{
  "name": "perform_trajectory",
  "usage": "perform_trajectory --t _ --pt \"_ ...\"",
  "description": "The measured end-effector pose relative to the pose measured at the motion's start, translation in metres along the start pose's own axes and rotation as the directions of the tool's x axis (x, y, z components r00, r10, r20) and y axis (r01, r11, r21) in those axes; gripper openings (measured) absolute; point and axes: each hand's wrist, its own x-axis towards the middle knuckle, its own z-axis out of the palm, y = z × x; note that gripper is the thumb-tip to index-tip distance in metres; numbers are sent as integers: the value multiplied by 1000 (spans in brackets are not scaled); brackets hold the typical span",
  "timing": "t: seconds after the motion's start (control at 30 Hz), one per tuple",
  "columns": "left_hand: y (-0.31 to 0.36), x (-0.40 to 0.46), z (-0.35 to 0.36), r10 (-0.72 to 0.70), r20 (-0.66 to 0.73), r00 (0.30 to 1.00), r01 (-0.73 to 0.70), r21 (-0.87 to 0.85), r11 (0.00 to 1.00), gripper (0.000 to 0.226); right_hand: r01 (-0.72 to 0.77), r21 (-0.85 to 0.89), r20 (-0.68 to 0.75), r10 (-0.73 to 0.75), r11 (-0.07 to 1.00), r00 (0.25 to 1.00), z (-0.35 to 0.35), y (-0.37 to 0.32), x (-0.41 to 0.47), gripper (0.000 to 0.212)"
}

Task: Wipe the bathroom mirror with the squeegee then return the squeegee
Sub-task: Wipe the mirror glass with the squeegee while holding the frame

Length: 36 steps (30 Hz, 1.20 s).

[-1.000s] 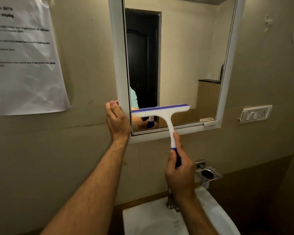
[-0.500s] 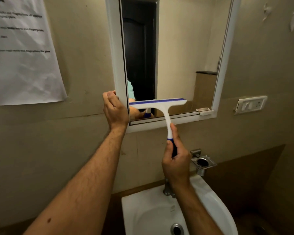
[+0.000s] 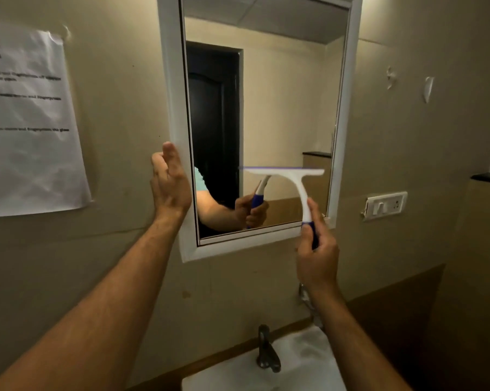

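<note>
The blue grip of the white plastic T-shaped squeegee [image 3: 291, 179] is clasped by the right hand [image 3: 317, 255]; its blade, above the clasp, lies across the white-framed wall mirror [image 3: 266, 108] low on the glass. The left hand [image 3: 169, 182], fingers straight, is pressed against the frame. Streaks could be left if the blade tilts off the glass.

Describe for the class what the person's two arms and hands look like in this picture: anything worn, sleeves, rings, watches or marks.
Both forearms are bare up to the bottom edge of the picture, with no sleeves in direct view. The left hand and right hand wear no gloves; no ring, watch or bracelet shows. In the white-framed rectangular wall mirror, the reflection shows a short teal sleeve on the upper arm.
</note>
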Motion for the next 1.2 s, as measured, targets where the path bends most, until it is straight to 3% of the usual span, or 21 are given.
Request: perform_trajectory --t 0.2,0.37,0.5,0.77,1.03,1.2 --pt "-6 -2 5 38 -70 997 -37 15 999 25 -60 -68 80 65 996 995 -19 52 -51 56" --pt "-5 -5 7 36 -108 994 -34 15 999 46 -4 -41 8 4 999 1000 -27 29 -4 48" --pt "-7 -6 6 49 -109 993 -50 -11 999 48 37 -52 -23 -38 998 999 -26 14 36 46" --pt "-12 -3 7 59 -131 990 -63 -26 998 46 -20 -110 40 25 994 999 -47 59 -9 51" --pt "-8 -5 7 69 -134 988 -70 0 998 27 -3 -32 -15 3 999 1000 -38 20 34 45" --pt "-10 -3 8 51 -115 992 -52 -11 999 39 -90 17 16 89 996 996 -43 34 11 45"
